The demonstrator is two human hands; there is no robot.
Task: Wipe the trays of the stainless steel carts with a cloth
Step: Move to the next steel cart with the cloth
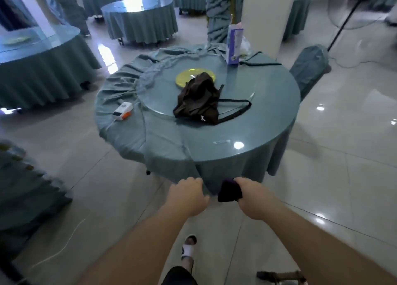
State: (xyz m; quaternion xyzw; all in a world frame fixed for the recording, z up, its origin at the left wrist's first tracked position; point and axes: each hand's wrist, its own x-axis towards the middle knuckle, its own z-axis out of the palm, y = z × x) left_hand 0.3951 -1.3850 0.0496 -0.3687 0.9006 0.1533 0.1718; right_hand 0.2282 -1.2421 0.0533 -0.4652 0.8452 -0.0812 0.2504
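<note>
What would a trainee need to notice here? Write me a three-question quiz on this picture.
1. True or false: the right hand grips a dark cloth.
2. What lies partly on the yellow plate on the glass turntable? A) a brown bag B) a folded towel C) a metal tray
3. Fill in: the white and orange device lies on the table's ____ side as seen in the picture.

Key:
1. True.
2. A, the brown bag overlaps the plate's near edge.
3. Left, on the wrinkled tablecloth, outside the turntable.
</note>
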